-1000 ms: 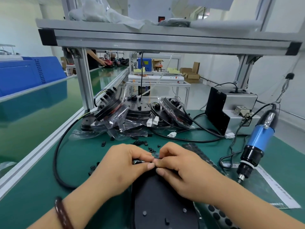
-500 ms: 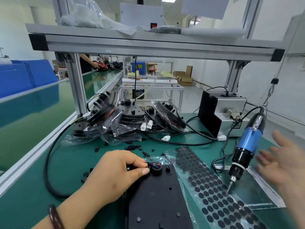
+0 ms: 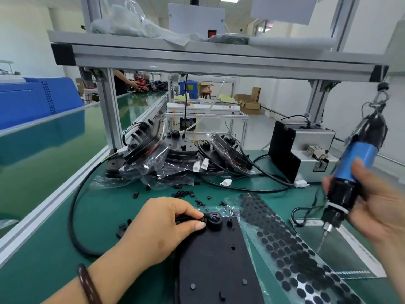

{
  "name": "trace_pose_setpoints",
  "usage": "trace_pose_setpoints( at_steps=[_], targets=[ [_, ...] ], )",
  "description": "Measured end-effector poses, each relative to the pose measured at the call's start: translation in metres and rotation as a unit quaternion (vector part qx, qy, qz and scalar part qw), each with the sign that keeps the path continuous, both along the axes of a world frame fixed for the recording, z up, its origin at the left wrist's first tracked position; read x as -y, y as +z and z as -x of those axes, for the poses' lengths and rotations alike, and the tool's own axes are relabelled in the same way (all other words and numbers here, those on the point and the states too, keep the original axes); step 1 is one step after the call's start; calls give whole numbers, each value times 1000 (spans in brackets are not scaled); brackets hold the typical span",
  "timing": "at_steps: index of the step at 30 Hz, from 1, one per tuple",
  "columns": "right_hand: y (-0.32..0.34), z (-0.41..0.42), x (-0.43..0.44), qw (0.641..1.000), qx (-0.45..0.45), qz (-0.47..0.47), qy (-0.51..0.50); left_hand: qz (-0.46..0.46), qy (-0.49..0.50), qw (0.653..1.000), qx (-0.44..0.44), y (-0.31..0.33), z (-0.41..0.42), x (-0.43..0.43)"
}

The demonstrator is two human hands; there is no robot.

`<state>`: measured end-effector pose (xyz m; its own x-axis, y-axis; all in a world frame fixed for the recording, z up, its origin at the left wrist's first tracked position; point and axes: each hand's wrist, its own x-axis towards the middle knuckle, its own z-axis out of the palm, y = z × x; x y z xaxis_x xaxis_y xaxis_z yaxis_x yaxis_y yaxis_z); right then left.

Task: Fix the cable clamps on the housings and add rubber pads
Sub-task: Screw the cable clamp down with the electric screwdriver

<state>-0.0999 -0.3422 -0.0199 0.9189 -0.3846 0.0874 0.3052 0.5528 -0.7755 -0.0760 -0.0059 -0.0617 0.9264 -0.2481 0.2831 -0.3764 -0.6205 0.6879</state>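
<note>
Cable clamp (image 3: pixel 202 218) seemingly pinched under left fingers (image 3: pixel 189 211) on housing (image 3: pixel 215 262); right fingers (image 3: pixel 372 186) grip screwdriver (image 3: pixel 359 153).

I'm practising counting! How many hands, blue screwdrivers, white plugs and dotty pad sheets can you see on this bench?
Hands: 2, left hand pinching the cable, right hand gripping the blue screwdriver
Blue screwdriver: 1
White plugs: 4
Pad sheet: 1
Total: 8
</note>
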Motion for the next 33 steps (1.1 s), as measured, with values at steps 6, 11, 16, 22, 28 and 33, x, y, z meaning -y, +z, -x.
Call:
trace_pose_setpoints(
  at_steps=[6, 11, 16, 22, 28, 33],
  targets=[
    [23, -4, -57, 992, 26, -15, 125, -7, -7, 1000, -6, 1, 1, 0],
    [30, -15, -111, 991, 10, 21, 134, -7, -12, 1000, -8, 2, 1, 0],
    [28, -24, -125, 985, 41, 9, 165, -5, -11, 1000, -9, 1, 1, -1],
    [22, -28, -132, 973, 108, 26, 202, -4, -12, 1000, -10, 1, 0, 0],
    [35, -32, -143, 969, 132, 54, 200, 2, -17, 1000, -12, 1, 0, 0],
    [41, -33, -154, 971, 142, 107, 158, -2, -12, 1000, 3, 1, 1, 0]
  ],
)
